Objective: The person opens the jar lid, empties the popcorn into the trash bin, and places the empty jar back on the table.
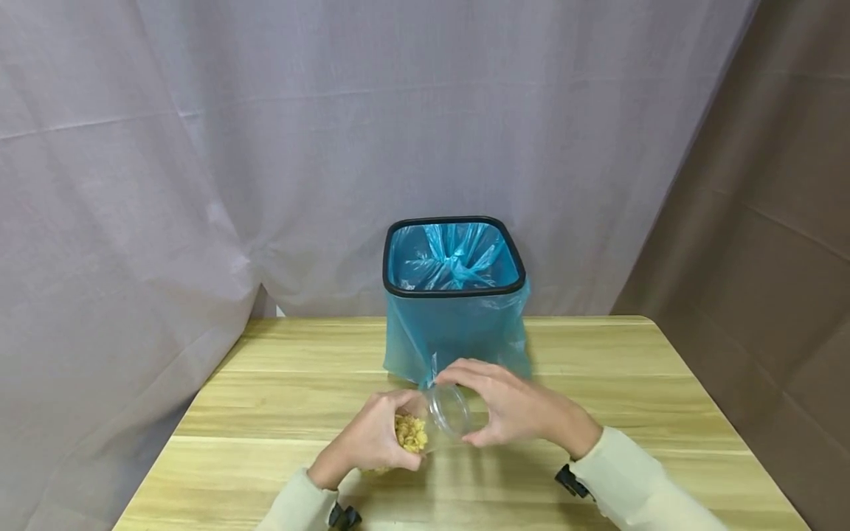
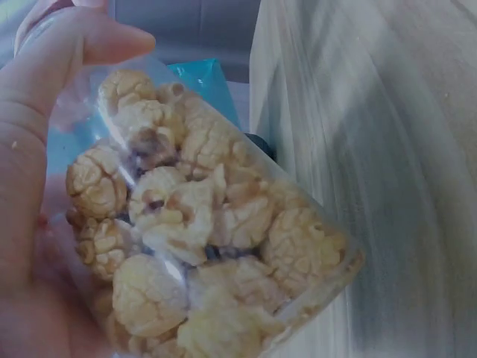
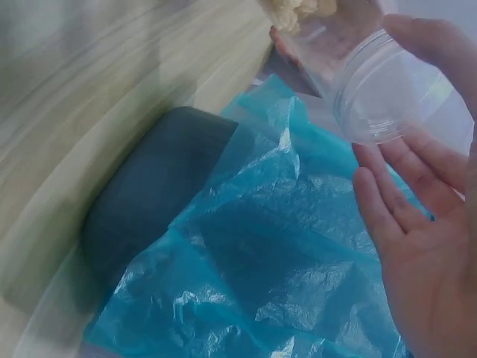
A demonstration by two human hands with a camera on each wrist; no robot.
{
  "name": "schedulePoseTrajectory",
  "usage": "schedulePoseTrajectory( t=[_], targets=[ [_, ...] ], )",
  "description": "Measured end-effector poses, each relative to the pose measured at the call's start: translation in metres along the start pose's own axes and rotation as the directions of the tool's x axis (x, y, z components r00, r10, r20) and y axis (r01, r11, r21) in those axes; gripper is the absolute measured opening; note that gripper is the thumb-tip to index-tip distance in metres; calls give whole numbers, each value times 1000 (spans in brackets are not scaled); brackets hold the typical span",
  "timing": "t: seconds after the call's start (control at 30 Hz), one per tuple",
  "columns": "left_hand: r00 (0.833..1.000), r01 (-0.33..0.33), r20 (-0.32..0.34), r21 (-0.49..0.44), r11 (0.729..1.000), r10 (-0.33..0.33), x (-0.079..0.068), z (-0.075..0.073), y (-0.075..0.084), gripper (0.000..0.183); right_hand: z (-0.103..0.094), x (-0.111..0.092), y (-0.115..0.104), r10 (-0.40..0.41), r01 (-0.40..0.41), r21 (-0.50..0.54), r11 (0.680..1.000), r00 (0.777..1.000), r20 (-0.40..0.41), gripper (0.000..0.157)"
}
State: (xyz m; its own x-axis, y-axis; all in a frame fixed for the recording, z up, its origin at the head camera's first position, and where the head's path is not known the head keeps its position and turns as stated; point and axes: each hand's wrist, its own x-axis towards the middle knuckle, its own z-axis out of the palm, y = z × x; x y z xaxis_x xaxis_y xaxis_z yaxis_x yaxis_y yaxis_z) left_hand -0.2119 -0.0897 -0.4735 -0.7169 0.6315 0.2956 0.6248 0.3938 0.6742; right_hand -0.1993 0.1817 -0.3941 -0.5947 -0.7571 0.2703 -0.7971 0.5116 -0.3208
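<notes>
The left hand [image 1: 380,435] grips a clear container [image 2: 298,216], with the thumb on the near side and the fingers on the far side, spread as wide as its body. The container is held tilted above the table, and its popcorn [image 1: 411,433] lies at the left, within this grip. Its clear round rim [image 3: 365,89] points to the right. The right hand [image 1: 508,402] holds this rim between thumb and fingertips, parted about as wide as the rim; whether a separate lid is there, one cannot tell.

The table [image 1: 285,413] has a light wooden surface with yellowish grain. At its far edge, in the middle, stands a bin with a black rim [image 1: 454,293], lined with a blue bag [image 1: 458,332] which hangs over the outside. The hands are on the near side of it. Behind hangs a grey curtain [image 1: 398,133], which also covers the left side, and at the right there is a brown cloth [image 1: 764,280]. The person wears pale sleeves [image 1: 651,487].
</notes>
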Motion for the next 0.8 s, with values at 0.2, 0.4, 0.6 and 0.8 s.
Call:
schedulePoseTrajectory(
  t=[0.2,0.4,0.6,0.8],
  targets=[
    [999,31,-32,11,999,-31,-1,-1,2,81,-5,-1,0,66,-68,39,997,997,46,93],
    [997,26,-75,48,998,-22,0,-1,2,75,-4,1,3,179,-178,114,977,984,-4,78],
    [996,-20,-83,72,997,25,0,2,1,71,1,4,6,243,-242,139,960,970,11,63],
    [995,-32,-90,98,995,41,1,2,4,73,4,4,6,227,-226,135,965,974,6,54]
  ],
)
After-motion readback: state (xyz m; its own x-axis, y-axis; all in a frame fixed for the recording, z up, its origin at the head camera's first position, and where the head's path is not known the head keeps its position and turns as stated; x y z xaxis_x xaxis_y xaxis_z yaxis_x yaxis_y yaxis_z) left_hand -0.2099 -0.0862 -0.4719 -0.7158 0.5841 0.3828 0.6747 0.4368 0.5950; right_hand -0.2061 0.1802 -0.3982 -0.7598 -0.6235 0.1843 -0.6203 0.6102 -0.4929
